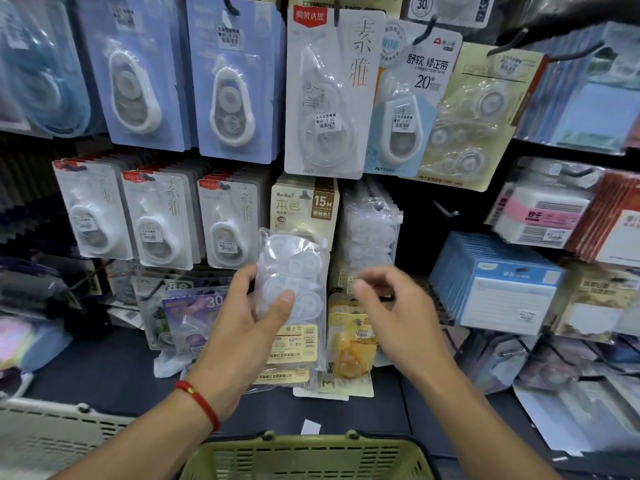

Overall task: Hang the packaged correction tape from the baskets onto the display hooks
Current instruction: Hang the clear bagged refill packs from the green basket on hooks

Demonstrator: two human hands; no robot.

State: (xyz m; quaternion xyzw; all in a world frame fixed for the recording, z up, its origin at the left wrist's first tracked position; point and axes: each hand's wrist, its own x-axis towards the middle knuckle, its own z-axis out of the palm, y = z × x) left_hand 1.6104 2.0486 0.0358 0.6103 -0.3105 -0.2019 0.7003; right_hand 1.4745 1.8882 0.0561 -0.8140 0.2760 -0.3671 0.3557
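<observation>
My left hand [256, 317] grips a clear plastic pack of correction tape refills [298, 271], thumb across its front, held upright before the display. More of these clear packs [372, 233] hang on a hook just to the right. My right hand [391, 306] hovers beside the held pack with fingers loosely curled, holding nothing. An empty black hook [446, 209] juts out further right. The green basket [311, 455] sits below at the bottom edge.
Rows of carded correction tapes [156, 216] hang across the black peg wall. Blue boxed packs [498, 282] and sticky notes [540, 213] fill the right side. A grey basket [45, 431] stands at the lower left. Loose packs lie on the dark shelf [104, 368].
</observation>
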